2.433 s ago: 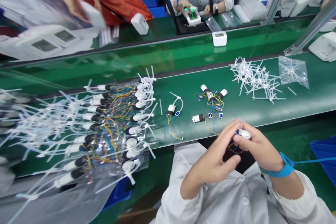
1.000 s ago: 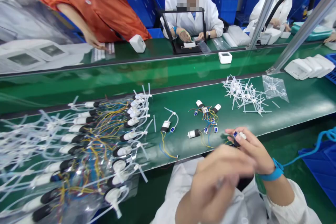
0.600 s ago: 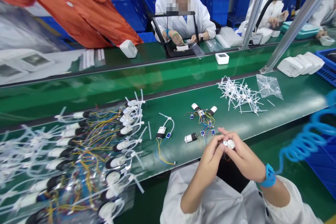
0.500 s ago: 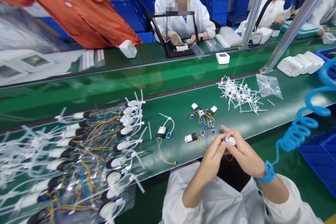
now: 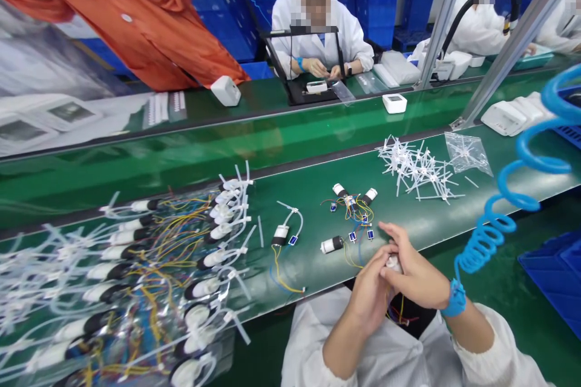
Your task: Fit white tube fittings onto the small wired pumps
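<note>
Compared with half a second ago, both hands are sitting lower and closer to the body, still at the near edge of the green work table (image 5: 499, 151). The left hand (image 5: 370, 296) and right hand (image 5: 415, 275) are both closing their fingers around one small white round pump part (image 5: 393, 264) with thin red and yellow wires (image 5: 399, 314) hanging below. Beyond the hands on this table, three small black-and-white cylinder motors (image 5: 349, 208) are lying in one cluster.

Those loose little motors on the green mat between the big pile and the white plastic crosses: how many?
4, besides one possibly hidden in the hands: one with a tube, one alone, two in the wire tangle.
</note>
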A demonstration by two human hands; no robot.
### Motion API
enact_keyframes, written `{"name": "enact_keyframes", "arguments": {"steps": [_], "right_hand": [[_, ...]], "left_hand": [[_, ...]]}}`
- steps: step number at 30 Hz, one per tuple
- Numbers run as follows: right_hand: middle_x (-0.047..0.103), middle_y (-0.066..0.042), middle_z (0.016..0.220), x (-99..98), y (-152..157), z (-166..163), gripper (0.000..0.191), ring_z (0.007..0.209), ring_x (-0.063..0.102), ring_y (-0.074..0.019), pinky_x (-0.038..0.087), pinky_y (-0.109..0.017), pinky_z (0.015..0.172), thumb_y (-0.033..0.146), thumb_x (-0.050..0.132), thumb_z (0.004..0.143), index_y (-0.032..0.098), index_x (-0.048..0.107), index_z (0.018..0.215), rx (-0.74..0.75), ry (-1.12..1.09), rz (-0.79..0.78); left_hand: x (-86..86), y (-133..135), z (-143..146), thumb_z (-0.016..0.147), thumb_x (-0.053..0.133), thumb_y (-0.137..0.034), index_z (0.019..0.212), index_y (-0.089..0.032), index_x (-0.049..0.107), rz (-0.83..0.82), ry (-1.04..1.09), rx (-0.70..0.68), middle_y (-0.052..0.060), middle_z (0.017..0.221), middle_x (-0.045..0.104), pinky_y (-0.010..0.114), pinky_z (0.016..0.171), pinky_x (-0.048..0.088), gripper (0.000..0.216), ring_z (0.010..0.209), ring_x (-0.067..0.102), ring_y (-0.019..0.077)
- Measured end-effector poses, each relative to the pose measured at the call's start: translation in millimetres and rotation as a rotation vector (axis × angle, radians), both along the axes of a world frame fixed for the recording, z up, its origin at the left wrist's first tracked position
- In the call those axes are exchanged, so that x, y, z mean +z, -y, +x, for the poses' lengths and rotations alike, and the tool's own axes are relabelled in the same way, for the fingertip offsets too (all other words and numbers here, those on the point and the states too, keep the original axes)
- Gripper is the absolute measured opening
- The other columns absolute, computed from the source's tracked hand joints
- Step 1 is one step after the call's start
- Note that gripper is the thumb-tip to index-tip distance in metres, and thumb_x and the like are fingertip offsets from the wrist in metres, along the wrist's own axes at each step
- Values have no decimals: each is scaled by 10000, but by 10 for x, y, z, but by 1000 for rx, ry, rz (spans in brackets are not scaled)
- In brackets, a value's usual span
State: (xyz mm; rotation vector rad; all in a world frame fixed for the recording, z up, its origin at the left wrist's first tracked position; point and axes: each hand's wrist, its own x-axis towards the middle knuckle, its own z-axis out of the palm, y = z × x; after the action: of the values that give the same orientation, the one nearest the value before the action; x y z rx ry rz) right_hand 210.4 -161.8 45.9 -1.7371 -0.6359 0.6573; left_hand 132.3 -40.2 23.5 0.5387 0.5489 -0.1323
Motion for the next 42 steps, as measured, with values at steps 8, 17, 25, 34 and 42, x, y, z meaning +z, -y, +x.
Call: {"name": "enact_keyframes", "arguments": {"steps": [8, 17, 25, 34, 42], "right_hand": [[608, -153, 1608, -36, -126, 379, 684, 1449, 627, -340, 578, -544, 1152, 473, 765, 1002, 315, 509, 1616, -159, -122, 173], [708, -158, 1341, -359, -423, 1271, 528, 727, 645, -205, 600, -466, 894, 525, 716, 972, 219, 745, 1401, -492, 405, -122], [784, -104, 1046, -322, -397, 1200, 290, 814, 688, -263, 564, -432, 830, 431, 605, 1044, 245, 827, 1067, -521, 478, -16], [770, -66, 1003, -261, -232, 1110, 174, 900, 705, -262, 590, -425, 839, 424, 739, 1005, 264, 789, 957, -558, 351, 386], [794, -45, 971, 260, -258, 1537, 98, 989, 762, -251, 636, -391, 846, 362, 788, 946, 267, 783, 971, -577, 233, 622]], "left_hand": [[86, -130, 117, 838, 941, -633, 1094, -183, 737, -23, 29, 18, 31, 921, 727, 228, 656, 499, 556, 781, 673, 152], [36, -273, 299, 821, 974, -257, 1358, -201, 704, 41, 65, 83, 89, 1161, 771, 231, 744, 515, 603, 913, 715, 152], [29, -683, 432, 850, 958, -274, 1313, -190, 748, 148, 54, 150, 110, 1257, 776, 220, 708, 521, 516, 875, 714, 137], [-147, -620, 371, 886, 946, -474, 1288, -226, 719, 344, 199, 164, 69, 1157, 745, 225, 702, 475, 523, 853, 667, 130], [-318, -595, 374, 915, 897, -536, 1270, -227, 689, 471, 316, 118, 86, 1159, 725, 250, 658, 438, 514, 835, 649, 150]]}}
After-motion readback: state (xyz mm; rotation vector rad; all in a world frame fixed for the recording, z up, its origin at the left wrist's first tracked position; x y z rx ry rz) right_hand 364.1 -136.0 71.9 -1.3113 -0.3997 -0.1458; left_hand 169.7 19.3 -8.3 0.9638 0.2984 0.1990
